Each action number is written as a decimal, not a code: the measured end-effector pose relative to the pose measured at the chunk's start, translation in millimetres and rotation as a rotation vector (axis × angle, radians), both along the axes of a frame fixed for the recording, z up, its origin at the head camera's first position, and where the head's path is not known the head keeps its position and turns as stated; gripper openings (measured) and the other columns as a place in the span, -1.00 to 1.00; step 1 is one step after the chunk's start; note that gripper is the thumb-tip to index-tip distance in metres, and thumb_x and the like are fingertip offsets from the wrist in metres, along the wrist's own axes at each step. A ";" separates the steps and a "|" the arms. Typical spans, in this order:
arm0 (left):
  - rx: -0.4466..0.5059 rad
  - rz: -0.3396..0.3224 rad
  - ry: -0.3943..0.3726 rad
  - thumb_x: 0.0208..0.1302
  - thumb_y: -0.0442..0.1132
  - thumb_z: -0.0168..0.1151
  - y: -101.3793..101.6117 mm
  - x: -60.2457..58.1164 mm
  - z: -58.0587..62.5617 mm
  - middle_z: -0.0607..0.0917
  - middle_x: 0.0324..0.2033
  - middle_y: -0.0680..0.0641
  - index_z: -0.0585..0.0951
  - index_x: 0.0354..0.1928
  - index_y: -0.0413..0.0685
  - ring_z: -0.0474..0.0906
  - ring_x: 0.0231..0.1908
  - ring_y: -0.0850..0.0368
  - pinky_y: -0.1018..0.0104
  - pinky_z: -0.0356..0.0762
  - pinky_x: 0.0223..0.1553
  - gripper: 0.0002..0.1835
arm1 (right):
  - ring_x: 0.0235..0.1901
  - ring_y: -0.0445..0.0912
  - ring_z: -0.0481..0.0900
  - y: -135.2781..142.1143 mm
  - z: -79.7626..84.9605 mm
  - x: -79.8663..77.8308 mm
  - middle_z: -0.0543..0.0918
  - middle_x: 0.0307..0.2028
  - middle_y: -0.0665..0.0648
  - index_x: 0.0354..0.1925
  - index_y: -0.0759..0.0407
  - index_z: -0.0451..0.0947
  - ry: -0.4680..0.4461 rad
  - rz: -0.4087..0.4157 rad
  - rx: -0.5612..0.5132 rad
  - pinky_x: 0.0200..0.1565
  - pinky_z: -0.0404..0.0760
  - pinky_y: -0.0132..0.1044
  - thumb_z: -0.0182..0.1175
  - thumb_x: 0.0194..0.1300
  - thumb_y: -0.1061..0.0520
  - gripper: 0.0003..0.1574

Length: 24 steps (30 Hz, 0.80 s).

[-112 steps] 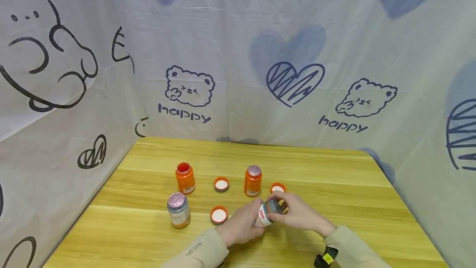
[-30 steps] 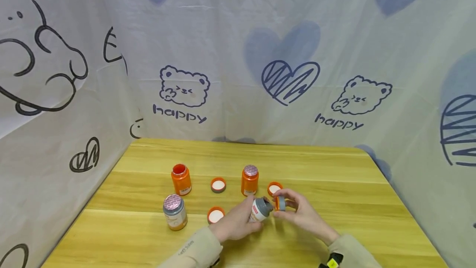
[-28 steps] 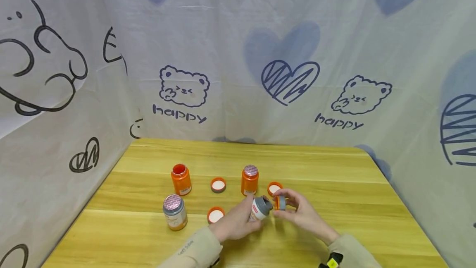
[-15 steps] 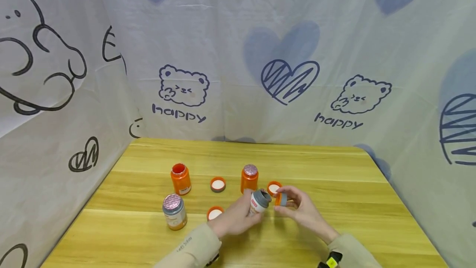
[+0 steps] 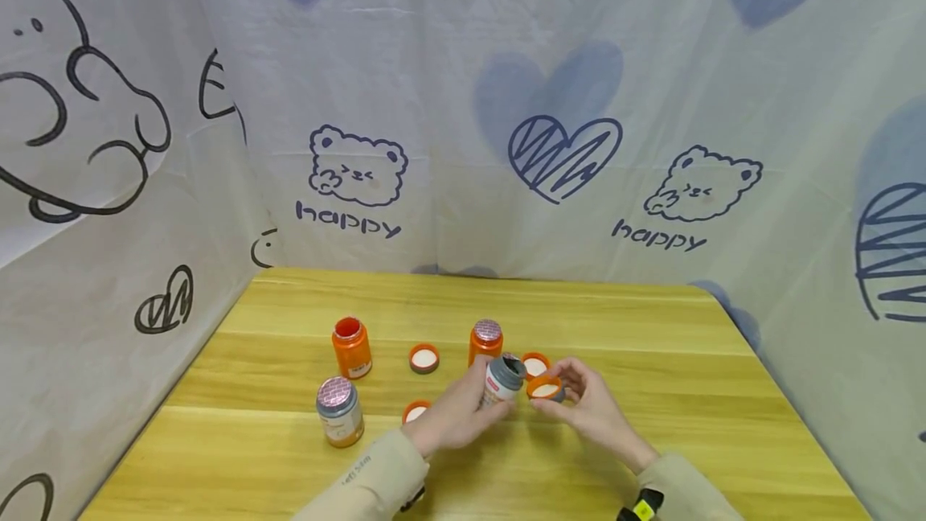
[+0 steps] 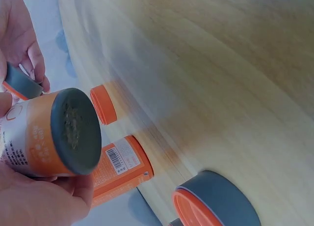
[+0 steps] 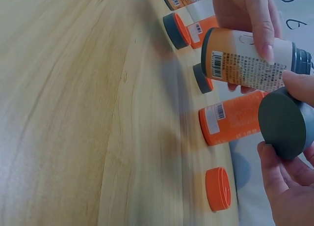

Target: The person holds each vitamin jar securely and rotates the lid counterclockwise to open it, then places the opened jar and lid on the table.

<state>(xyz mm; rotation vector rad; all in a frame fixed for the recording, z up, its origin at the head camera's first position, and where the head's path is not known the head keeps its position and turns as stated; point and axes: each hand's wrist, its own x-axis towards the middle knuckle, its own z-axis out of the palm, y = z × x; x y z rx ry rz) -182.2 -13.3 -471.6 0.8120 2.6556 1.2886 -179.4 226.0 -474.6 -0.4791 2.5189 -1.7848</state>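
My left hand grips a white-labelled supplement bottle with a grey neck, tilted, its dark open mouth facing up and right. In the left wrist view its grey base is toward the camera. My right hand pinches a grey and orange screw lid by its edge, just right of the bottle mouth and apart from it. In the head view the lid's white liner shows upward. Close behind the held bottle stands an orange bottle with a patterned seal, partly covered by it.
At left stand an open orange bottle and a grey-necked bottle with a patterned seal. Upturned lids lie at the middle, behind the right hand and beside the left hand. A printed cloth backs the wooden table.
Earliest, the lid was on the held bottle; a second ago it was off, beside the mouth. Since then the right hand has turned it liner up, and the left hand has raised the bottle slightly.
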 end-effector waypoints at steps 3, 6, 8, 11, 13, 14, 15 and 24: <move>-0.001 0.012 0.020 0.37 -0.01 0.28 0.2 -1.3 0.1 0.63 -0.02 -0.03 0.27 0.28 -0.08 0.59 -0.05 0.17 0.26 0.56 0.04 -0.40 | -0.10 -0.14 0.62 0.1 -0.8 -1.5 0.62 -0.09 0.29 -0.07 0.31 0.44 0.012 -0.023 0.027 -0.07 0.59 -0.42 0.54 0.03 0.24 -0.43; 0.006 0.012 0.039 0.36 -0.03 0.29 0.7 -1.7 0.0 0.64 0.00 -0.04 0.28 0.27 -0.07 0.60 -0.03 0.15 0.24 0.56 0.06 -0.41 | -0.10 -0.15 0.63 0.4 -2.7 -2.9 0.61 -0.08 0.26 -0.08 0.28 0.44 0.041 -0.036 0.059 -0.05 0.60 -0.41 0.57 -0.02 0.25 -0.40; 0.014 0.013 0.052 0.35 -0.04 0.31 0.8 -1.3 0.2 0.64 0.01 -0.04 0.29 0.26 -0.06 0.61 -0.01 0.13 0.22 0.57 0.07 -0.42 | -0.12 -0.17 0.63 0.5 -4.5 -3.6 0.62 -0.10 0.25 -0.08 0.27 0.44 0.075 -0.041 0.079 -0.06 0.62 -0.40 0.57 -0.04 0.25 -0.39; 0.038 0.015 0.068 0.33 -0.07 0.33 0.7 -1.0 -0.1 0.64 0.03 -0.06 0.30 0.26 -0.05 0.61 0.02 0.10 0.20 0.57 0.11 -0.42 | -0.14 -0.18 0.64 0.8 -7.5 -4.6 0.63 -0.13 0.23 -0.10 0.25 0.44 0.137 -0.044 0.118 -0.09 0.64 -0.39 0.58 -0.05 0.26 -0.40; 0.059 0.017 0.071 0.33 -0.08 0.34 0.3 -0.9 -0.2 0.63 0.04 -0.06 0.31 0.26 -0.04 0.61 0.04 0.09 0.19 0.57 0.12 -0.42 | -0.15 -0.14 0.65 0.7 -8.7 -4.7 0.62 -0.14 0.21 -0.10 0.24 0.44 0.166 -0.046 0.141 -0.10 0.64 -0.39 0.57 -0.04 0.27 -0.40; 0.071 0.022 0.067 0.32 -0.09 0.35 0.2 -0.9 -0.2 0.62 0.06 -0.06 0.31 0.26 -0.04 0.60 0.06 0.09 0.18 0.56 0.13 -0.42 | -0.14 -0.11 0.66 0.6 -9.2 -4.8 0.62 -0.14 0.20 -0.10 0.23 0.44 0.180 -0.044 0.151 -0.10 0.65 -0.37 0.57 -0.03 0.27 -0.41; 0.081 0.026 0.064 0.32 -0.10 0.35 0.0 -0.8 -0.3 0.61 0.08 -0.06 0.31 0.27 -0.04 0.59 0.07 0.09 0.17 0.56 0.15 -0.42 | -0.14 -0.07 0.67 0.4 -9.5 -4.9 0.62 -0.14 0.20 -0.10 0.23 0.44 0.197 -0.043 0.164 -0.11 0.66 -0.35 0.56 -0.03 0.28 -0.41; 0.099 0.059 0.081 0.30 -0.14 0.38 -1.6 0.1 -1.1 0.51 0.11 -0.09 0.33 0.27 -0.09 0.53 0.14 0.06 0.04 0.53 0.22 -0.40 | -0.11 -0.06 0.64 -2.8 -9.5 -3.8 0.64 -0.18 0.01 -0.08 0.15 0.47 0.356 -0.081 0.346 -0.07 0.64 -0.26 0.55 0.00 0.22 -0.44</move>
